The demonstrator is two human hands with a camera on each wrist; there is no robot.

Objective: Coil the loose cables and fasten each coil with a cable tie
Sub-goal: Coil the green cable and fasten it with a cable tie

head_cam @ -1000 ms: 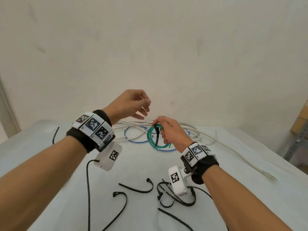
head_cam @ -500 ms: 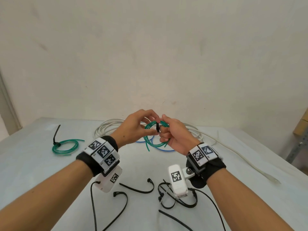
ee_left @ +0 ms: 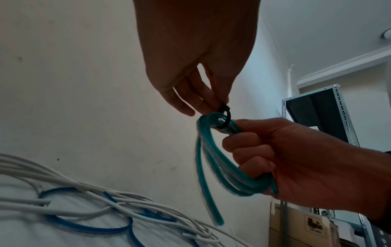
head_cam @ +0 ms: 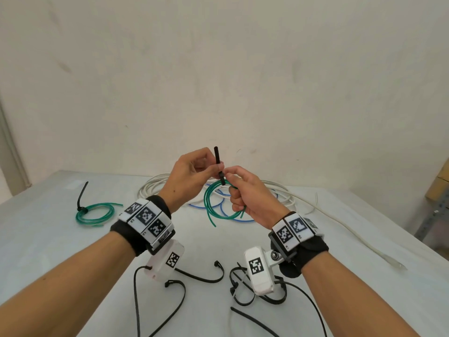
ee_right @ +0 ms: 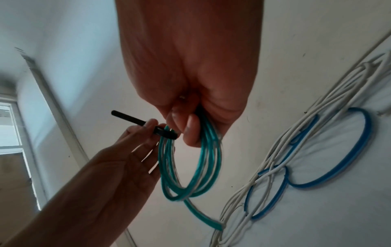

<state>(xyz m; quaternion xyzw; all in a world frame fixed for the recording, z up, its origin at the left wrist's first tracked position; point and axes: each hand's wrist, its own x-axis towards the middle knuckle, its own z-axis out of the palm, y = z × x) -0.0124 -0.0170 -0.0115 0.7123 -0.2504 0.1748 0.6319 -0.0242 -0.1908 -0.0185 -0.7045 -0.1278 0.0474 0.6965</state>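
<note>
1. The right hand [head_cam: 252, 198] is raised at the centre of the head view, its fingers curled round a green cable coil [head_cam: 218, 205] that hangs below the fist, one loose end pointing down.
2. The left hand [head_cam: 187, 176] meets it from the left, thumb and fingertips pinching the tail of a black cable tie [head_cam: 218, 164]; the tail stands up above the hands, and the tie's loop circles the top of the coil.
3. In the left wrist view the loop of the tie [ee_left: 224, 117] sits round the green strands [ee_left: 213, 160], just above the right fist.
4. At the left of the head view a second green coil [head_cam: 96, 212], already tied in black, lies on the white table [head_cam: 48, 239].
5. Behind the hands lie white cables [head_cam: 155, 186] and a blue cable [head_cam: 223, 210].
6. Loose black ties [head_cam: 201, 276] lie at the lower centre.
7. A plain pale wall [head_cam: 218, 69] fills the upper frame.
</note>
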